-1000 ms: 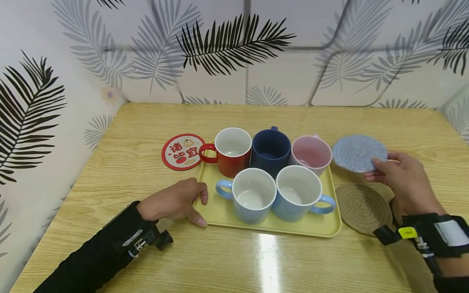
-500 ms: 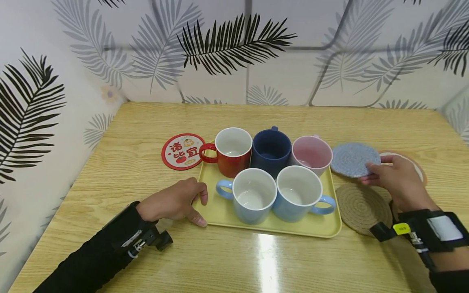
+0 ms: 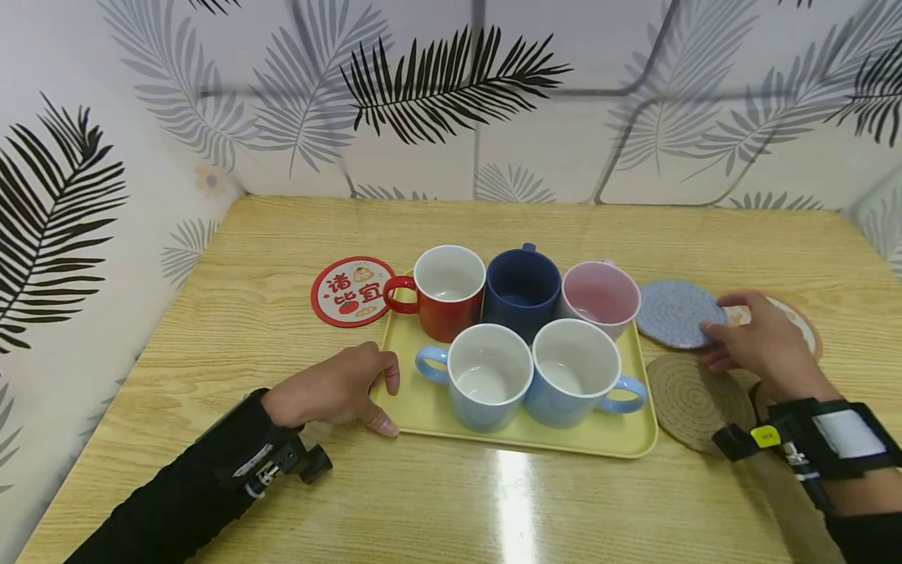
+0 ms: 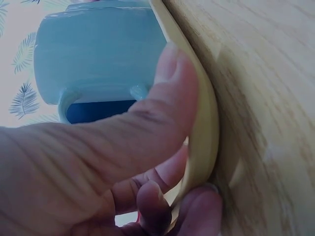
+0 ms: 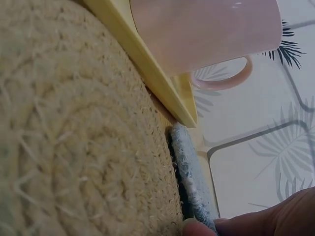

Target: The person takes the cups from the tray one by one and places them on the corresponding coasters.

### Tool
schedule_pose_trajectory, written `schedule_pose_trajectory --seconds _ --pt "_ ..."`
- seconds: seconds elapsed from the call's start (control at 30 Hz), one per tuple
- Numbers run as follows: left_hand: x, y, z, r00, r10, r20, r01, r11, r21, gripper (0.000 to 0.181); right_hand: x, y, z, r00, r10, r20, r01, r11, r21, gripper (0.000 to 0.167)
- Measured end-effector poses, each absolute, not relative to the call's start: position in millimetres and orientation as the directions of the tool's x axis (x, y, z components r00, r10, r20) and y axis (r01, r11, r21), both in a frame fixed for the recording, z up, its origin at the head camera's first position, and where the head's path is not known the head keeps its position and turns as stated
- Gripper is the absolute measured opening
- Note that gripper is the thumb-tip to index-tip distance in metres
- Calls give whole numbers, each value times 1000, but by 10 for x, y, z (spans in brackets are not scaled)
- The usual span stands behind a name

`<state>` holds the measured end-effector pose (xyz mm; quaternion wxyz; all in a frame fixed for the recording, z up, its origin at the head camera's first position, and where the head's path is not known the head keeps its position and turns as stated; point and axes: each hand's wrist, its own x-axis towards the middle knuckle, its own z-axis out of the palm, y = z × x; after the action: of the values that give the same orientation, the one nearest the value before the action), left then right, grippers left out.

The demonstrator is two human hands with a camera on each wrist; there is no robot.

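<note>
My left hand [image 3: 338, 388] grips the left front corner of a yellow tray [image 3: 437, 423]. In the left wrist view its thumb lies along the tray's rim [image 4: 202, 132] and fingertips curl at the edge. Beyond the tray's right side, my right hand [image 3: 768, 341] pinches the edge of a round blue woven coaster [image 3: 680, 313], low beside the tray. The right wrist view shows thumb and a fingertip on that blue coaster [image 5: 192, 172]. On the tray stand a red mug [image 3: 447, 309], a navy mug [image 3: 521, 301], a pink mug [image 3: 599, 301] and light blue mugs [image 3: 486, 399].
A tan woven coaster [image 3: 694, 399] lies right of the tray, near my right wrist. An orange-rimmed coaster [image 3: 803, 317] is partly hidden behind my right hand. A red-edged printed coaster [image 3: 352, 291] lies left of the red mug. A patterned wall covering [image 3: 535, 157] borders the wooden table's back.
My right hand has lowered the blue coaster and drawn it slightly left, toward the tray. The orange-rimmed coaster behind it has come into view. My left hand stays put.
</note>
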<state>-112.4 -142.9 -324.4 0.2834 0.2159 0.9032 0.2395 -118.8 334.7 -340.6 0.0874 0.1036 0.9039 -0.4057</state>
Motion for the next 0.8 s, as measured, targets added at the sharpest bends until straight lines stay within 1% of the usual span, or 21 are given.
schedule_pose_trajectory --seconds 0.17,0.23,0.5,0.8 --pt "-1112 -1422 -3240 -746 525 -409 258 794 550 44 -1190 3342 -3409 -974 119 -195 218 736 -640 44" --pt "-1110 -1423 -3243 -748 519 -414 251 798 548 44 -1189 3344 -3406 -975 119 -186 210 763 -612 41" --pt "-1118 -1423 -3249 -752 507 -422 237 804 545 43 -1184 3374 -3400 -973 77 -220 186 824 -535 43" --pt "-1118 -1433 -3261 -754 501 -425 229 806 546 43 -1194 3392 -3428 -970 58 -236 178 830 -528 43"
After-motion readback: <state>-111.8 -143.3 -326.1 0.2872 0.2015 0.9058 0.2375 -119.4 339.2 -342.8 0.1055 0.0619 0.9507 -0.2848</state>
